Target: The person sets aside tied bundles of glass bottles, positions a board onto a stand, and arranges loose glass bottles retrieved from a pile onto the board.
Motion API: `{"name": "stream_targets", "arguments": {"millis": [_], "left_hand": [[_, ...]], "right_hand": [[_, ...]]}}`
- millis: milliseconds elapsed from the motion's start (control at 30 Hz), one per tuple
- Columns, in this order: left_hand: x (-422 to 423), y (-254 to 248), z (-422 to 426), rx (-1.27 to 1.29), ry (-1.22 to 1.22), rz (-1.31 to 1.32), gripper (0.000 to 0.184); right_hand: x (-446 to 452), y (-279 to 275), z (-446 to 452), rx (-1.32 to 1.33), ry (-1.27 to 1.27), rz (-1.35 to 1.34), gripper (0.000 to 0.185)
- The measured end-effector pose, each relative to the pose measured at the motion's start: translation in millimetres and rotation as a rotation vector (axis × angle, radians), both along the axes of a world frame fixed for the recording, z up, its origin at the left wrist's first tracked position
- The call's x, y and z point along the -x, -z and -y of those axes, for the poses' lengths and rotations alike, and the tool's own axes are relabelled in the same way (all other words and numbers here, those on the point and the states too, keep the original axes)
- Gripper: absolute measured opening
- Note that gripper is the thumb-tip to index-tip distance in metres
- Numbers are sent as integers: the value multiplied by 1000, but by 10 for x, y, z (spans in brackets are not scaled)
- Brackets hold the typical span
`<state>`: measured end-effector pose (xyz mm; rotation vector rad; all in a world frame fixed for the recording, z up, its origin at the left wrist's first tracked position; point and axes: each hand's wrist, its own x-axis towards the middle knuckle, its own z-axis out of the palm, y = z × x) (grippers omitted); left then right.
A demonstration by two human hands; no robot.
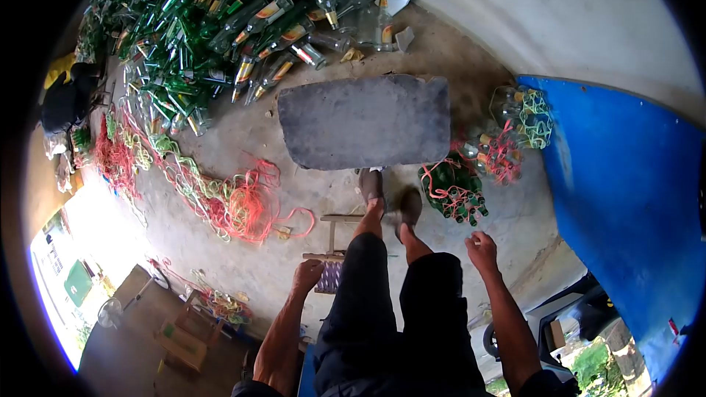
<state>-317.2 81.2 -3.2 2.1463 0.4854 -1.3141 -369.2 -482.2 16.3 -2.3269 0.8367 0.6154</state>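
My left hand (309, 275) is closed on the edge of a low wooden stool (329, 277) with a purple-and-white woven seat. The stool is tilted, its legs and a crossbar showing beside my legs. Off to the right, my right hand (482, 250) hangs with curled fingers and no visible object in it. Just beyond that hand, a bundle of green bottles (452, 187) tied with pink strapping lies on the floor, necks toward me. The hand and the bundle look apart.
A grey stone slab (365, 122) lies ahead of my feet. Many loose bottles (220, 22) are heaped beyond it. Tangled pink and green strapping (250, 206) spreads at left. More tied bottles (523, 114) stand near a blue panel (618, 176). Wooden furniture (184, 342) is lower left.
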Motion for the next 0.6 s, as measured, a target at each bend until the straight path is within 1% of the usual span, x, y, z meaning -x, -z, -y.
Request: {"name": "stream_targets", "arguments": {"millis": [33, 100, 133, 200, 233, 267, 367, 400, 433, 500, 567, 600], "left_hand": [[68, -110, -53, -19, -7, 12, 36], [326, -248, -163, -49, -37, 62, 36], [426, -331, -200, -16, -101, 64, 36], [780, -493, -305, -22, -194, 37, 37], [900, -477, -327, -21, -248, 33, 37], [978, -487, -304, -116, -305, -69, 37], [1109, -402, -272, -99, -387, -13, 37], [976, -469, -165, -125, -424, -22, 37], [883, -408, -158, -134, -485, -50, 37], [638, -248, -180, -115, -312, 148, 36], [269, -138, -166, -144, -159, 323, 34], [-58, -203, -83, -42, -155, 363, 34]], "right_hand": [[-38, 74, -38, 7, -52, 33, 33], [-153, 226, -59, -66, -139, 38, 30], [-175, 268, -75, -97, -168, 38, 28], [-174, 192, -91, -91, -212, 87, 28], [-258, 164, -67, -84, -242, 122, 27], [-250, 132, -35, -89, -220, 97, 28], [-205, 47, 100, -126, -190, 46, 29], [-213, -12, 123, -76, -209, 14, 29], [-248, -52, 158, -65, -217, -13, 28], [-337, -144, 177, -48, -228, -75, 25], [-437, -107, 163, -64, -196, -65, 24], [-479, -98, 167, -70, -179, -59, 24]]}}
